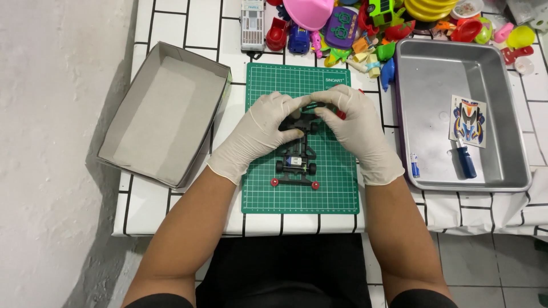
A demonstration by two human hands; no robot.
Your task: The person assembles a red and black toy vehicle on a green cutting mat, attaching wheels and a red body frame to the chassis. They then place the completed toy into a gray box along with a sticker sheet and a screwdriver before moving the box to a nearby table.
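A small black toy car chassis (pixel 298 162) with a blue and white motor and red rollers lies on a green cutting mat (pixel 337 188). Both hands wear white gloves. My left hand (pixel 260 134) grips the front end of the chassis from the left. My right hand (pixel 357 128) holds the same front end from the right, fingertips meeting the left hand's over a small black part. The front of the chassis is hidden under my fingers.
An open grey cardboard box (pixel 162 114) lies at the left. At the right a metal tray (pixel 434 74) holds a sticker sheet (pixel 468 121) and a blue-handled screwdriver (pixel 465 159). A heap of colourful plastic toys (pixel 371 28) fills the table's far edge.
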